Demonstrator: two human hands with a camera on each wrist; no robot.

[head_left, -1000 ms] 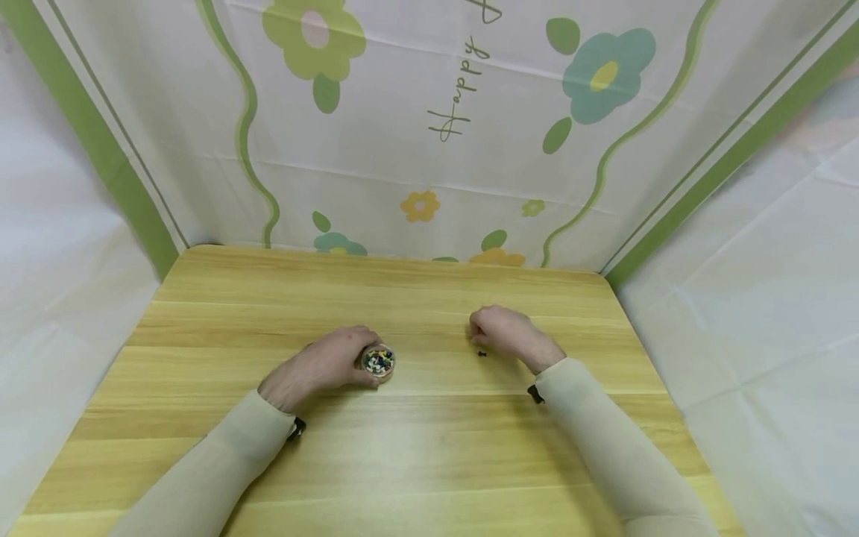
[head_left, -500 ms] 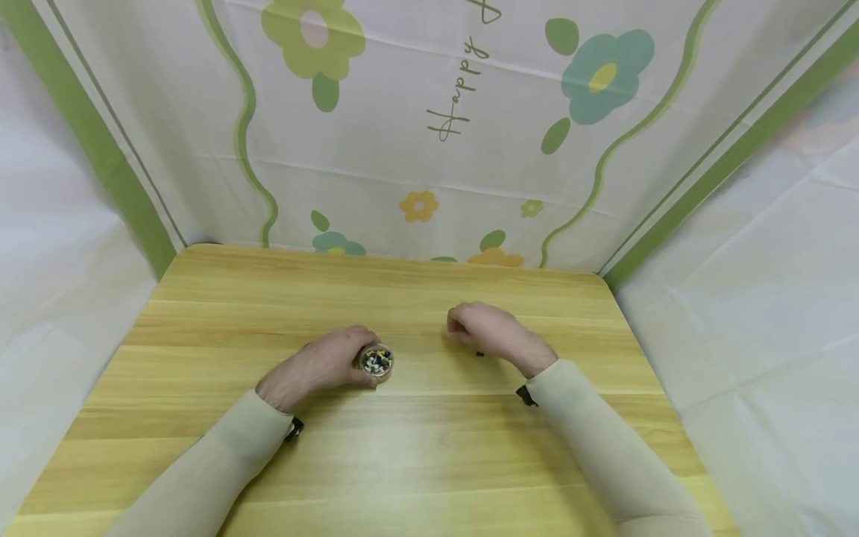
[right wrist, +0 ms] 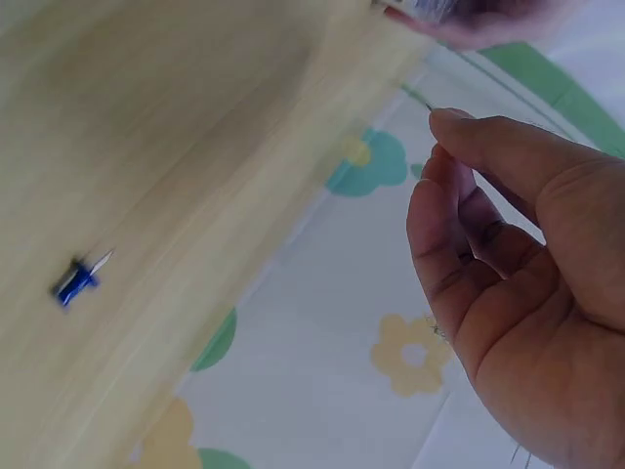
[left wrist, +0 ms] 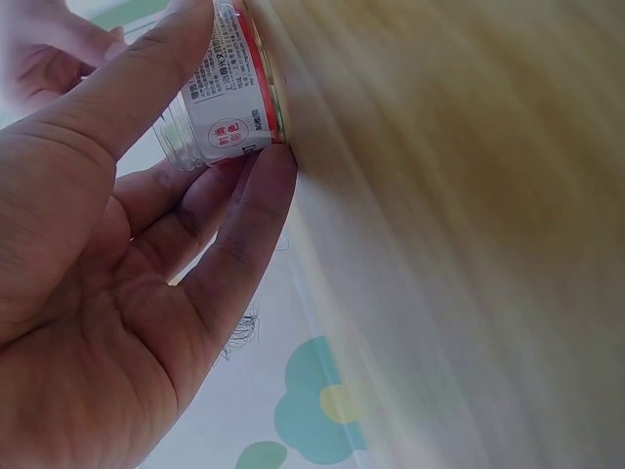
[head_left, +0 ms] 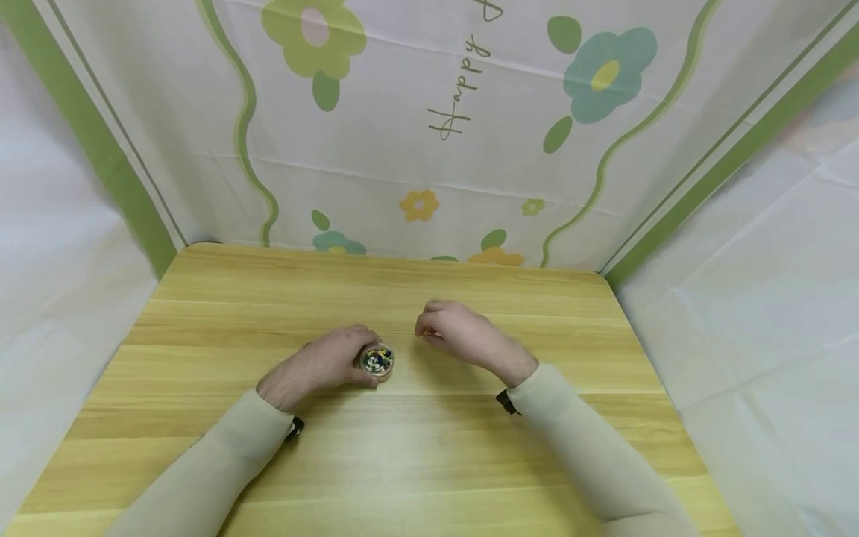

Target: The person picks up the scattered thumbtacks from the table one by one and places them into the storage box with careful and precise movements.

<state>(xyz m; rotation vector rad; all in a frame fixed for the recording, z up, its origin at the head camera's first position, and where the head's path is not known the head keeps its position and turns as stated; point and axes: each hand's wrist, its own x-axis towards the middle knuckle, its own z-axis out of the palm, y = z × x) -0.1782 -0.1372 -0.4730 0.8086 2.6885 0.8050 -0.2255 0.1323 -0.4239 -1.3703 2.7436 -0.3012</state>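
My left hand [head_left: 322, 367] grips a small clear jar [left wrist: 229, 93] with a printed label, fingers and thumb around its sides. The jar stands upright on the table, lidless, and multicoloured push pins [head_left: 377, 361] show through its mouth. To the right of it, my right hand [head_left: 470, 339] is raised over the table with thumb and index finger pinched together. In the right wrist view, a thin point juts from those fingertips [right wrist: 451, 119]; it looks like a push pin, mostly hidden by them. A blue push pin [right wrist: 74, 283] lies on the table, covered by my right hand in the head view.
The wooden table [head_left: 403, 462] has rounded far corners. Behind it hangs a white cloth [head_left: 376, 134] printed with flowers, and pale cloth sheets [head_left: 758, 358] stand at both sides. A dark band [head_left: 508, 403] is on my right wrist.
My right hand has moved left toward the jar, away from where the blue push pin lies. My left hand and the jar have stayed in place.
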